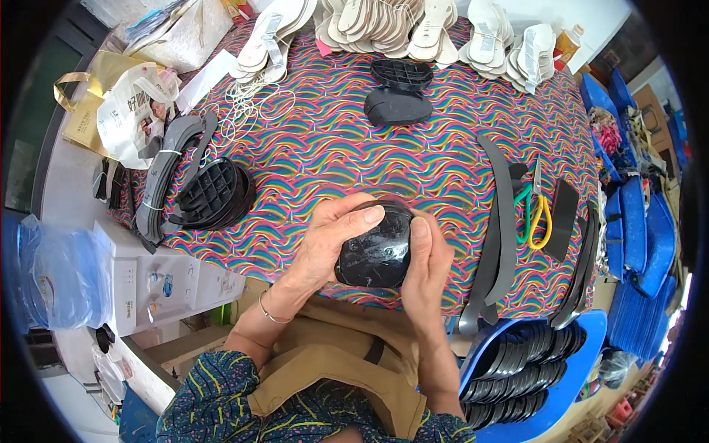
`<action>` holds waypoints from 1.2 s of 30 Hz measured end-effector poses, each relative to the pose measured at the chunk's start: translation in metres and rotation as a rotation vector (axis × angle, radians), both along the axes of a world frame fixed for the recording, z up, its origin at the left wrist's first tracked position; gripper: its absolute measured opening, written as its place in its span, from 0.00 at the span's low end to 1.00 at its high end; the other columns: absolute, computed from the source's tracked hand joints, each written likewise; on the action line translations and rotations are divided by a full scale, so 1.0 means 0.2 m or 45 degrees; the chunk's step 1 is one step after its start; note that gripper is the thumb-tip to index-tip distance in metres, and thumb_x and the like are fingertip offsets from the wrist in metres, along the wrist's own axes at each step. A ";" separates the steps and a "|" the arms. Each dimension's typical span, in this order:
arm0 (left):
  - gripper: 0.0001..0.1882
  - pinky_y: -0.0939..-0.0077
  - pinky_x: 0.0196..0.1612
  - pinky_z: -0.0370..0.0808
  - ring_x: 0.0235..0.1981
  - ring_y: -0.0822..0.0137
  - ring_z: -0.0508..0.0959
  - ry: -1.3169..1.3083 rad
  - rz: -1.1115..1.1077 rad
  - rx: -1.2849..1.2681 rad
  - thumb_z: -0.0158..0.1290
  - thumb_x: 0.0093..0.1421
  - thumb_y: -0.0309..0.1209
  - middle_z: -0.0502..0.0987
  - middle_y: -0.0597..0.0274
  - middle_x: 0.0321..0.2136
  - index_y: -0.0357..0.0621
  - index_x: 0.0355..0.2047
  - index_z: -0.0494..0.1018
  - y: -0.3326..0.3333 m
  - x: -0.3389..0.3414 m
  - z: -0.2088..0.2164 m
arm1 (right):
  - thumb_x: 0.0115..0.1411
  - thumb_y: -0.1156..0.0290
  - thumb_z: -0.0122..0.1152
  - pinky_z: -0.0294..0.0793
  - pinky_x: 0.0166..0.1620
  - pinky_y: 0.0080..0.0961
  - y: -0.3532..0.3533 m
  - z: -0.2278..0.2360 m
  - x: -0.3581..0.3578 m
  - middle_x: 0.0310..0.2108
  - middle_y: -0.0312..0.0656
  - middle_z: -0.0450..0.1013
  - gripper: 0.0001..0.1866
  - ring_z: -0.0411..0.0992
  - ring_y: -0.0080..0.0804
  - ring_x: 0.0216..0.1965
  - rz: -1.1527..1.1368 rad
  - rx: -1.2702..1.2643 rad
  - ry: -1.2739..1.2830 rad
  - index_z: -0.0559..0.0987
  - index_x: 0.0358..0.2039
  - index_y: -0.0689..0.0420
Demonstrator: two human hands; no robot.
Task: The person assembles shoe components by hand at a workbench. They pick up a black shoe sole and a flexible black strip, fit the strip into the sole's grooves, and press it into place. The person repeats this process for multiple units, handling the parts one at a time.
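Between my two hands is a glossy, rounded black shoe heel (374,255), held above the near edge of the table. My left hand (329,240) grips its left side, thumb lying across the top. On the right side my right hand (430,258) presses with the thumb, its fingers wrapped behind. The underside of the heel is hidden. Farther back lie two more black heels, one smooth (397,108) and one with its ribbed hollow side showing (401,74). Long dark strips (501,229) are on the cloth to the right of my right hand.
Scissors (540,221) with yellow handles lie at right by a green-handled tool (523,210). At left are stacked ribbed heels (218,196) and a tied strip bundle (157,184). Insole stacks (377,26) line the back. A blue crate (594,336) of black pieces stands lower right.
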State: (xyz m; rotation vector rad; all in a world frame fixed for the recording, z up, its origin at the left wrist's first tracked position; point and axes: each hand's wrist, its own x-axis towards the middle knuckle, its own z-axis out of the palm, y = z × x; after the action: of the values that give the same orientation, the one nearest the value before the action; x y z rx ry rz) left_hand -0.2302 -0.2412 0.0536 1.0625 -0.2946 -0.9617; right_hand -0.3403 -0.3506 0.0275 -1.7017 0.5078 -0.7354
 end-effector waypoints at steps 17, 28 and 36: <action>0.12 0.82 0.31 0.76 0.28 0.77 0.78 0.098 0.135 -0.176 0.54 0.64 0.32 0.79 0.63 0.31 0.33 0.40 0.77 -0.03 -0.01 0.00 | 0.71 0.60 0.47 0.69 0.59 0.31 0.18 -0.03 -0.02 0.56 0.48 0.69 0.28 0.69 0.34 0.56 -0.041 0.762 -0.457 0.63 0.62 0.70; 0.14 0.81 0.33 0.77 0.29 0.75 0.79 0.169 0.211 -0.210 0.53 0.64 0.35 0.80 0.61 0.32 0.34 0.41 0.76 -0.04 0.01 0.00 | 0.59 0.82 0.56 0.61 0.64 0.33 0.10 0.03 -0.04 0.61 0.48 0.65 0.31 0.64 0.35 0.61 0.288 0.952 -0.551 0.61 0.64 0.70; 0.21 0.76 0.40 0.78 0.34 0.68 0.80 0.172 0.083 -0.239 0.53 0.62 0.39 0.80 0.54 0.37 0.30 0.46 0.73 -0.05 0.05 -0.08 | 0.53 0.86 0.58 0.64 0.63 0.33 0.08 0.04 -0.06 0.60 0.48 0.66 0.35 0.66 0.36 0.60 0.309 0.736 -0.527 0.63 0.63 0.70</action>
State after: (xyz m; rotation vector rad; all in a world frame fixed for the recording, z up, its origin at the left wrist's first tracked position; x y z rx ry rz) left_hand -0.2201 -0.2509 0.0384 0.8276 -0.2323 -0.9234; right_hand -0.3515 -0.3344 0.0353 -1.0135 0.1885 -0.6592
